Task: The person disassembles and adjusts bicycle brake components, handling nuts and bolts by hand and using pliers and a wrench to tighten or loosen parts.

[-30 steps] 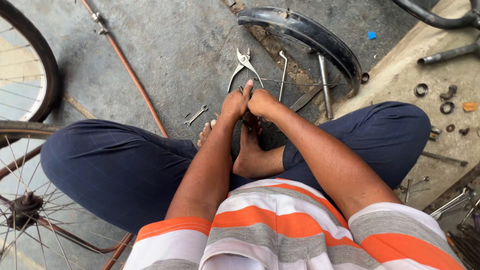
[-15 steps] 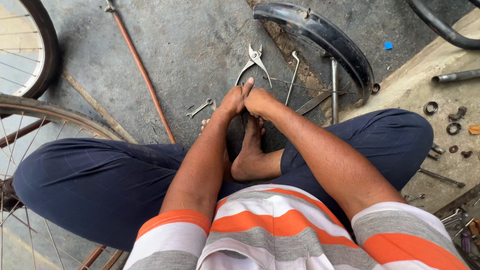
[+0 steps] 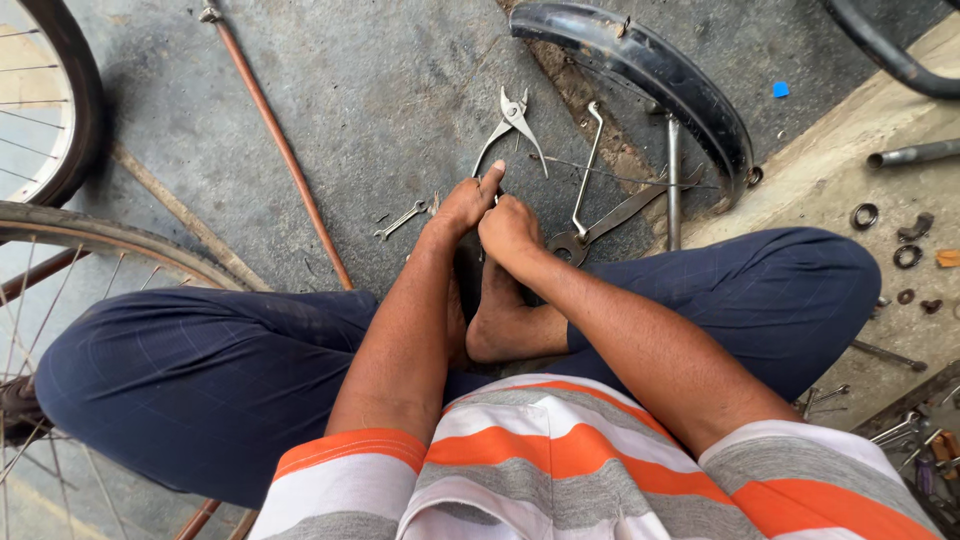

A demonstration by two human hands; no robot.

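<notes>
Person sits cross-legged on concrete floor point(image 3: 380, 90), both hands together low over the bare feet point(image 3: 505, 325).

Left hand point(image 3: 465, 205): fingers curled in, thumb stuck out straight fwd. Right hand point(image 3: 510, 228): closed into a loose fist, knuckles up, pressed against the left. Whatever they're pinching sits between the two palms, hidden – can't tell what it is or whether either hand really has a grip.

Pliers point(image 3: 510, 135): just ahead of the left thumb tip, handles pointing back toward the hands, jaws away. Handle ends look right at the thumb; touching or not, can't tell.

Small spanner point(image 3: 400, 220): on floor just left of left hand, apart from it.

Bent wire stay point(image 3: 588, 165): ahead-right of right hand, near. Flat stay w/ ring end point(image 3: 610, 222) lies just right of right hand, runs up toward the mudguard.

Black mudguard point(image 3: 650, 75): further ahead-right, curved, well apart from hands, w/ a straight rod point(image 3: 673, 180) under it.

Copper-coloured rod point(image 3: 275, 140): far left of hands, runs diagonally.

Bike wheel point(image 3: 110, 240) w/ spokes: left, beside left knee.

Washers/rings point(image 3: 865, 215) + small bits: far right on the lighter slab. Grey tube point(image 3: 915, 153) above them. More tools point(image 3: 900, 430) at right knee, lower right.
</notes>
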